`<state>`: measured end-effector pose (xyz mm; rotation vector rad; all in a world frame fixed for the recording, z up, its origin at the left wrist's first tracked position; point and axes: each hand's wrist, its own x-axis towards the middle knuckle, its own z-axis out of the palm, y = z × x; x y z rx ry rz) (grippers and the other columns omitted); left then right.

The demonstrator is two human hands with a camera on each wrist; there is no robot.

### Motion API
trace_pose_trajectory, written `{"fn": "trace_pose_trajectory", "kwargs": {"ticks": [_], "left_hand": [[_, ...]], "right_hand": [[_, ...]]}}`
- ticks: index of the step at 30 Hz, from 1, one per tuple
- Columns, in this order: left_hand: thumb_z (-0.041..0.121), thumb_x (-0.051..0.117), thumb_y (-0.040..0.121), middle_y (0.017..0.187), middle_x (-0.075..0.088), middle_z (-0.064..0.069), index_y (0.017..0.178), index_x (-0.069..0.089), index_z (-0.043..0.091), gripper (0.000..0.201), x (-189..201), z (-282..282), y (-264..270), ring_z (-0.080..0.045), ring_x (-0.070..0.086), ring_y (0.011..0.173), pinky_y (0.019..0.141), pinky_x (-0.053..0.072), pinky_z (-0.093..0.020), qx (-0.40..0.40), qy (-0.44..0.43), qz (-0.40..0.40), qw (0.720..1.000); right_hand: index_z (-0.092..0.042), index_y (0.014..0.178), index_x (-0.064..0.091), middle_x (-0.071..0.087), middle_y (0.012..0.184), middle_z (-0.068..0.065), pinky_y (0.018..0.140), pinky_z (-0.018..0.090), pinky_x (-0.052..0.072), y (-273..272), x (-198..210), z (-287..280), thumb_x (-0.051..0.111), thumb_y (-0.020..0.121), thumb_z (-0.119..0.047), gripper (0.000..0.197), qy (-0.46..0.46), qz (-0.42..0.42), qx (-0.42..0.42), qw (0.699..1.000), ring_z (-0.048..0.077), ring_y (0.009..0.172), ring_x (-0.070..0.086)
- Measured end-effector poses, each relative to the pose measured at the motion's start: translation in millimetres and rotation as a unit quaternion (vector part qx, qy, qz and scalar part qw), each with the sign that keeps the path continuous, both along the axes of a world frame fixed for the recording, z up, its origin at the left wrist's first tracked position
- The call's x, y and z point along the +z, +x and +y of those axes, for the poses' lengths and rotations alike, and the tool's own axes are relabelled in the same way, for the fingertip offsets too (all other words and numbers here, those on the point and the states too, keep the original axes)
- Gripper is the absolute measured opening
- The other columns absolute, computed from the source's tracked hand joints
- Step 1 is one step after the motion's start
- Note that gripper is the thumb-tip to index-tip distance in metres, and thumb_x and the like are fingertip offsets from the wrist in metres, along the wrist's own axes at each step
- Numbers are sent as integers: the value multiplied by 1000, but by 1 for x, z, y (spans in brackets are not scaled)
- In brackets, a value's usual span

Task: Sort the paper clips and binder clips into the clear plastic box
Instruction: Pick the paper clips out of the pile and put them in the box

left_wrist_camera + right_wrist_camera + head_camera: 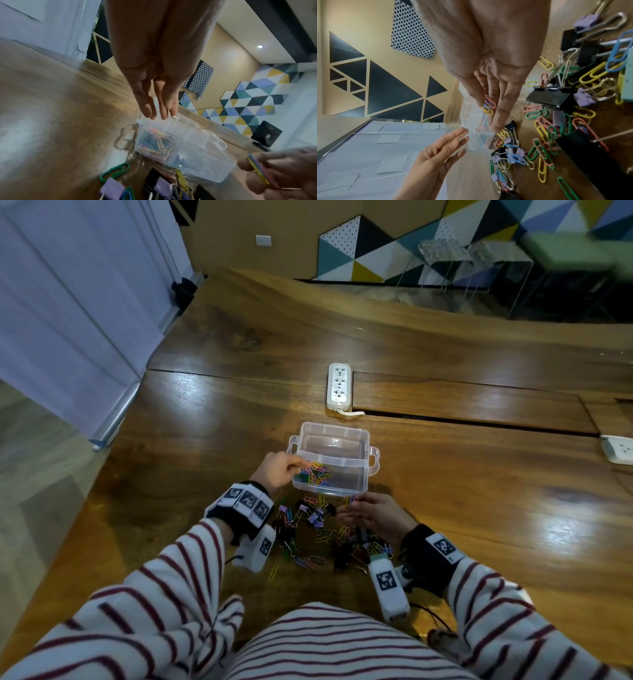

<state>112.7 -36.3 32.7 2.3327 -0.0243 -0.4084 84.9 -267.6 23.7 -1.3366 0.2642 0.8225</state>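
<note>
The clear plastic box (356, 440) stands open on the wooden table, with coloured paper clips (320, 474) in its front left compartment. My left hand (291, 469) reaches over that compartment's left rim, fingers (159, 108) straight and holding nothing. Just in front of the box, my right hand (356, 505) pinches a small bunch of paper clips (488, 106) between thumb and fingers. A mixed pile (318, 535) of paper clips with black and purple binder clips (551, 97) lies between the box and my body.
A white power strip (339, 386) lies behind the box beside a long slot in the table. Another strip (618, 448) sits at the right edge. The table's left edge (113, 446) drops to the floor.
</note>
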Motion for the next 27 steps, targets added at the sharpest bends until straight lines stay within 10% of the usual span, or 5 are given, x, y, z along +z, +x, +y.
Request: {"fn": "trace_pose_trajectory", "kwargs": {"ticks": [3,13,22,27], "left_hand": [[2,46,91,119,64,-9,113,62,12,29,-1,12,-19,-22,63,90,70,46,-13,26,-26,-54,998],[6,46,91,119,58,-13,115,59,8,27,-26,26,-48,-24,54,110,98,42,-33,61,92,4,994],[10,64,79,128,39,-14,125,40,7,52,-36,-7,-34,-29,38,120,100,42,-42,-44,200,44,978],[4,55,83,125,39,-19,122,40,4,42,-36,-16,-38,-35,43,115,96,43,-44,-73,215,57,972]], "right_hand": [[4,100,55,66,95,20,67,22,58,4,1,3,42,94,-3,16,8,4,-11,1000,23,80,68],[4,124,45,51,121,20,102,39,43,39,28,59,43,93,1,31,-76,-81,53,992,29,112,52],[-11,124,49,58,123,14,95,38,45,18,-4,59,45,91,-6,34,-410,-438,383,702,29,113,55],[-5,136,37,42,139,14,104,39,40,7,-25,58,45,91,-7,46,-417,-499,431,626,29,126,41]]}}
